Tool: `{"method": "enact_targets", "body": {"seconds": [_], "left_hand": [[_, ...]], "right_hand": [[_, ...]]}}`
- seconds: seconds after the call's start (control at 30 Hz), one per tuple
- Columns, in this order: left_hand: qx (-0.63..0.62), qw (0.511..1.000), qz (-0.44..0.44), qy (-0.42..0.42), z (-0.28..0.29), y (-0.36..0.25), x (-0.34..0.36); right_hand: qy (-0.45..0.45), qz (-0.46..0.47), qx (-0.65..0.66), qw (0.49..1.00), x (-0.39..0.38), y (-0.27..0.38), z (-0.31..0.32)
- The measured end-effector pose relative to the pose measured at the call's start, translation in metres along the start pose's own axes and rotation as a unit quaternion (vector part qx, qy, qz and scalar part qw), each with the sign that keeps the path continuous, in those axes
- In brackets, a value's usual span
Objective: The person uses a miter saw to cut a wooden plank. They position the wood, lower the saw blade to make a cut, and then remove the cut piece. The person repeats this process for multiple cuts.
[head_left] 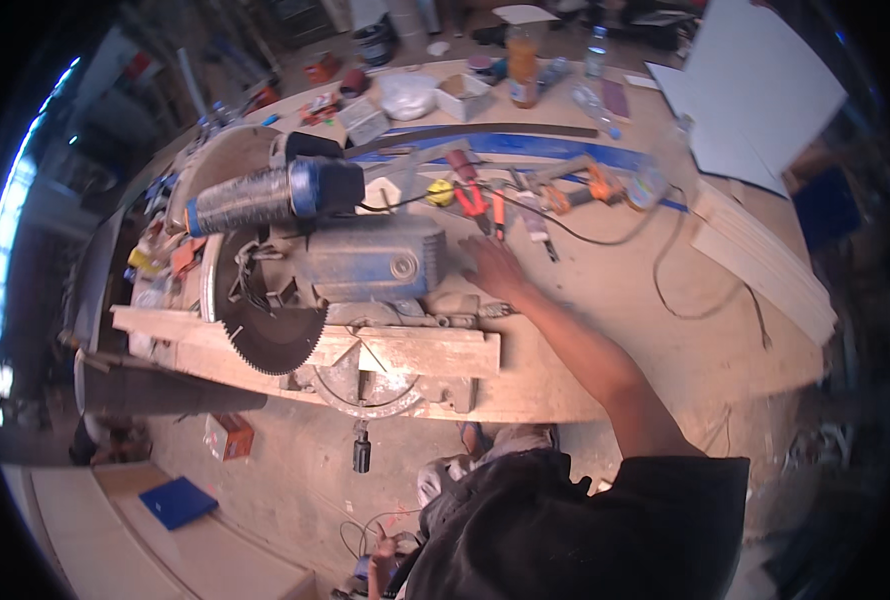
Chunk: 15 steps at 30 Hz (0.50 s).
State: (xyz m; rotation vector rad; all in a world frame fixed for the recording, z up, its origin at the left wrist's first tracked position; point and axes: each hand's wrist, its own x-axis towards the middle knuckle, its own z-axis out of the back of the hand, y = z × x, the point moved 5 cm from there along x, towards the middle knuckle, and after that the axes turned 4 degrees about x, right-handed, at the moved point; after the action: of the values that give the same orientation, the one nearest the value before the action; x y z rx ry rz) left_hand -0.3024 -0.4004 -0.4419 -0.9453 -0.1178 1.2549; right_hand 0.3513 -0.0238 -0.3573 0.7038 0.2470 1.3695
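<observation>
My right hand reaches over the worktable, its fingers stretched out and slightly smeared, apparently holding nothing. Just beyond the fingertips lie red-handled pliers and an orange-handled tool. Left of that hand stands a blue and grey mitre saw with a toothed round blade. A pale wooden board lies across the saw's base, under the blade. Low in the view, beside my dark shirt, my left hand hangs below the table; one finger points up, and its grip is too small to read.
Orange clamps, a tape roll and a blue strip lie farther back. A black cable crosses the table. Stacked pale boards line the right edge; bottles and boxes stand behind. A saw handle overhangs the front.
</observation>
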Motion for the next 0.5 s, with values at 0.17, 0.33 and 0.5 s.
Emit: {"method": "enact_targets", "body": {"seconds": [0.17,0.33,0.5], "left_hand": [[-0.084,0.952,0.292,-0.028,-0.088,-0.067,-0.057],[-0.152,0.896,0.415,-0.046,-0.132,-0.112,-0.064],[-0.209,0.883,0.415,-0.067,-0.128,-0.129,-0.097]], "right_hand": [[0.037,0.042,-0.209,0.976,0.144,-0.038,-0.090],[0.015,0.043,-0.206,0.977,0.212,-0.065,-0.109],[0.123,0.119,-0.181,0.968,0.191,-0.053,-0.101]]}}
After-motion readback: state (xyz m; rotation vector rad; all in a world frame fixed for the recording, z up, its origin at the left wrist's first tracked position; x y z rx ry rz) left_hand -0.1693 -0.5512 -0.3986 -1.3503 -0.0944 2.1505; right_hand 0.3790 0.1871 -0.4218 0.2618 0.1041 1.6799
